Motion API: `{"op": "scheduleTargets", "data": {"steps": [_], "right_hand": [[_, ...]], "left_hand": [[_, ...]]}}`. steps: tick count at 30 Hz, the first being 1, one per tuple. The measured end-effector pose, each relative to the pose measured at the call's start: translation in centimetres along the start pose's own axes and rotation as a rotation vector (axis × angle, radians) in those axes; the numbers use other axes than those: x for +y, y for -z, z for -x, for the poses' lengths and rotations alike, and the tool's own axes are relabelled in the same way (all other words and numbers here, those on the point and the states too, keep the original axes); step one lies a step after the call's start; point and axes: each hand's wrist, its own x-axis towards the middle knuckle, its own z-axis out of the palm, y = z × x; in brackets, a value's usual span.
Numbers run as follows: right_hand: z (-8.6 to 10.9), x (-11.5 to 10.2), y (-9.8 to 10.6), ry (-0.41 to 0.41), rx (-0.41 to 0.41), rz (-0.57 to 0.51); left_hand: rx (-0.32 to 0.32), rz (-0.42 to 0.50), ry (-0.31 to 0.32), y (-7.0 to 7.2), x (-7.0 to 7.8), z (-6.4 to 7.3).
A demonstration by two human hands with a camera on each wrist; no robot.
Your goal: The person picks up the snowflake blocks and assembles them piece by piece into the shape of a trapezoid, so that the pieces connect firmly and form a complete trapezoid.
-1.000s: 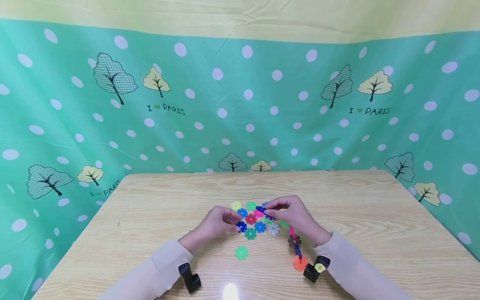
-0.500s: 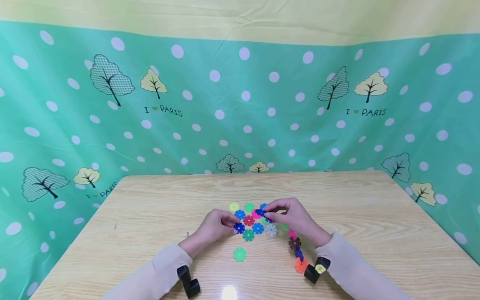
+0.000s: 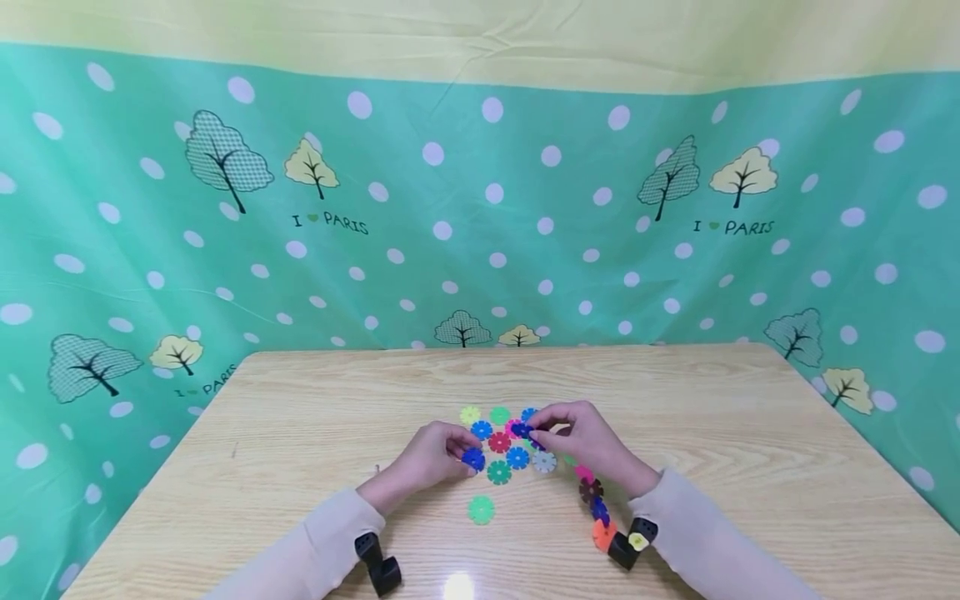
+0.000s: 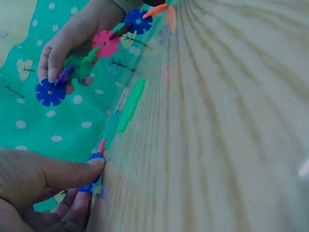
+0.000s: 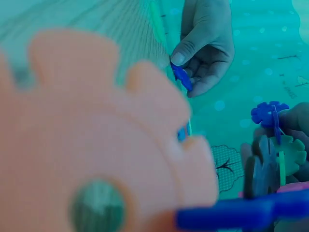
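My left hand (image 3: 433, 454) pinches a blue notched snowflake disc (image 3: 472, 459) between thumb and fingers, at the left side of the loose discs. In the left wrist view this blue disc stands on edge, close to the tabletop. My right hand (image 3: 581, 435) holds a chain of interlocked snowflake discs by its dark blue end disc (image 3: 522, 430). From there the chain hangs toward my right wrist. It runs through purple, green, a pink disc (image 4: 105, 43), a brown disc (image 3: 591, 490) and another blue disc (image 4: 138, 21) to an orange disc (image 3: 602, 533), large and blurred in the right wrist view.
Between the hands lie several loose discs, among them a red disc (image 3: 499, 442), a yellow disc (image 3: 470, 415), a teal disc (image 3: 498, 472) and a grey disc (image 3: 544, 462). One green disc (image 3: 481, 509) lies nearer on the wooden table (image 3: 315, 400). A patterned curtain (image 3: 480, 208) stands behind.
My left fingers have closed on the blue disc and drawn it slightly left, off its place among the others. The right hand keeps holding the chain, almost still.
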Motion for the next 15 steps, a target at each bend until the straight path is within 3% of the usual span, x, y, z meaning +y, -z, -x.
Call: {"op": "scheduleTargets", "data": {"steps": [6, 15], "right_hand": [[0.0, 0.0, 0.0, 0.001, 0.002, 0.027], [-0.2, 0.0, -0.1, 0.025, 0.002, 0.026]], "left_hand": [[0.007, 0.019, 0.029, 0.4, 0.0, 0.0], [0.042, 0.307, 0.047, 0.7, 1.3, -0.6]]}}
